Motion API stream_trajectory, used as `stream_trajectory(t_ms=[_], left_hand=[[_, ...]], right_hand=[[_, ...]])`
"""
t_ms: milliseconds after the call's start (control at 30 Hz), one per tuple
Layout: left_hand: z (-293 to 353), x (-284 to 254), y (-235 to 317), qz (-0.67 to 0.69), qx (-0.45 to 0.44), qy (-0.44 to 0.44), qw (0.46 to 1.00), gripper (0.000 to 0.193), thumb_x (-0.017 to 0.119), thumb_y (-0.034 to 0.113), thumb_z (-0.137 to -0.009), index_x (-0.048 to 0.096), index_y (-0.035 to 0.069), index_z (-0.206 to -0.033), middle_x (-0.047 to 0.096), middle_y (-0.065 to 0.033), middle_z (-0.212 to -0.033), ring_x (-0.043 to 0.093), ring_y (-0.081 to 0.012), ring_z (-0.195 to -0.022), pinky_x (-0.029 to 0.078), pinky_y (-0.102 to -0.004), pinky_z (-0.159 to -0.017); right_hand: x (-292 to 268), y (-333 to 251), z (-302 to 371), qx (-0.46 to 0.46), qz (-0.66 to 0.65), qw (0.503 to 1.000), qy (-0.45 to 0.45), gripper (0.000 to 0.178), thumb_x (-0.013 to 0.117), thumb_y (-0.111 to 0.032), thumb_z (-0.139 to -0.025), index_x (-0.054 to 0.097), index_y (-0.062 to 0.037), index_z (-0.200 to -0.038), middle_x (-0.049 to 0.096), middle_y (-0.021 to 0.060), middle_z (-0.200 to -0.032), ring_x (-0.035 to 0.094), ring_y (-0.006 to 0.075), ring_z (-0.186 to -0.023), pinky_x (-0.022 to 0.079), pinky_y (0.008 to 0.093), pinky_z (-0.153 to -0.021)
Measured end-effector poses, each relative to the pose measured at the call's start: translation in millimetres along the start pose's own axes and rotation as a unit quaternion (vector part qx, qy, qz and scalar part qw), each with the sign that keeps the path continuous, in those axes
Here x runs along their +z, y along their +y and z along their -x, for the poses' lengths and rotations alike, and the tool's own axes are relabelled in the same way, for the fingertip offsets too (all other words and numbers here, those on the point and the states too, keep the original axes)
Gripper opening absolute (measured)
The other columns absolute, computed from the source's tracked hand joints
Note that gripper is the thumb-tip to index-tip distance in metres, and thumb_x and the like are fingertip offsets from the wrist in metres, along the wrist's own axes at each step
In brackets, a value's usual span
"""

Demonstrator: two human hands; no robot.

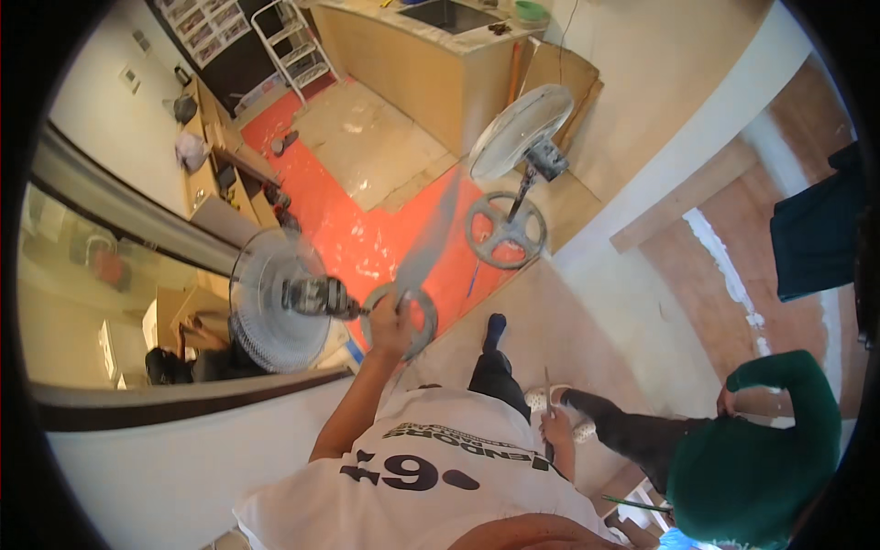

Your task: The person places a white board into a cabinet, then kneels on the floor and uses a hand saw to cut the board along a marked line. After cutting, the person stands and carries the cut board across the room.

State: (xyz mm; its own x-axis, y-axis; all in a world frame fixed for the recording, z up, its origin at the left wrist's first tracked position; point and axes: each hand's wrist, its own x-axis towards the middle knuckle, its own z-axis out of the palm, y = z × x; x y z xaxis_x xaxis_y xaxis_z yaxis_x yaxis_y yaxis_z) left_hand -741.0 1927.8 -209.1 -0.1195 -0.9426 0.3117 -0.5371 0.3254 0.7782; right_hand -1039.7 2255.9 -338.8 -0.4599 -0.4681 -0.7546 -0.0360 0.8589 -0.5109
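Observation:
My left hand [392, 325] is closed around the lower end of a long grey blade [431, 243]. The blade points up and away over the orange floor covering, and its outline is smeared by motion. Behind that hand stands a fan with a clear cage [275, 307], its round grey base partly hidden by my fingers. Low on the right, beside my shirt, my right hand [556, 433] grips a slim pointed tool [547, 390] with its narrow end upward. A dark handle seems to run below the fingers; its exact kind cannot be made out.
A second fan [522, 133] stands ahead near a counter [394, 64] with a sink. A white stepladder [298, 55] is farther back. Close on my right is a person in a green top [756, 477]. Another person [197, 353] shows within the framed opening on the left.

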Motion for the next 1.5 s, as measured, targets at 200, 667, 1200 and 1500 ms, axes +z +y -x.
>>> stream_trajectory(t_ms=[200,667,1200,1500], left_hand=[[-116.9,11.7,17.2,0.056,-0.068,0.093,0.992,0.030,0.056,0.024,-0.101,0.064,-0.004,-0.107,0.069,-0.0137,-0.087,0.064,-0.0180,-0.077,0.050,-0.0335,-0.070],[-330.0,-22.6,-100.5,0.134,-0.140,0.361,0.912,0.032,0.062,0.022,-0.098,0.064,-0.008,-0.107,0.068,-0.0052,-0.095,0.058,-0.0111,-0.086,0.048,-0.0284,-0.077],[-688.3,-53.0,-365.7,0.072,-0.178,0.337,0.922,0.029,0.060,0.020,-0.100,0.064,-0.009,-0.100,0.066,-0.0052,-0.095,0.056,-0.0080,-0.081,0.046,-0.0260,-0.069],[-853.8,-59.1,-445.4,0.057,-0.213,0.373,0.901,0.030,0.057,0.019,-0.101,0.061,-0.007,-0.116,0.067,-0.0080,-0.104,0.059,-0.0139,-0.092,0.048,-0.0299,-0.082]], right_hand=[[-26.9,-192.6,-121.3,-0.250,0.156,0.955,-0.010,0.039,0.058,-0.021,-0.093,0.058,-0.0014,-0.127,0.065,0.0179,-0.071,0.065,0.0306,-0.064,0.051,0.0416,-0.062],[96.8,-551.5,-277.1,-0.392,0.171,0.888,-0.171,0.024,0.055,-0.020,-0.094,0.059,0.0018,-0.101,0.058,0.0214,-0.072,0.058,0.0341,-0.065,0.047,0.0439,-0.064],[273.4,-916.2,-462.4,-0.477,0.111,0.872,-0.013,0.038,0.059,-0.016,-0.090,0.062,0.0029,-0.123,0.063,0.0206,-0.078,0.063,0.0264,-0.070,0.050,0.0378,-0.069],[391.7,-1250.5,-625.6,-0.492,0.258,0.832,-0.005,0.029,0.060,-0.021,-0.091,0.065,0.0037,-0.106,0.066,0.0293,-0.099,0.064,0.0464,-0.093,0.049,0.0525,-0.084]])
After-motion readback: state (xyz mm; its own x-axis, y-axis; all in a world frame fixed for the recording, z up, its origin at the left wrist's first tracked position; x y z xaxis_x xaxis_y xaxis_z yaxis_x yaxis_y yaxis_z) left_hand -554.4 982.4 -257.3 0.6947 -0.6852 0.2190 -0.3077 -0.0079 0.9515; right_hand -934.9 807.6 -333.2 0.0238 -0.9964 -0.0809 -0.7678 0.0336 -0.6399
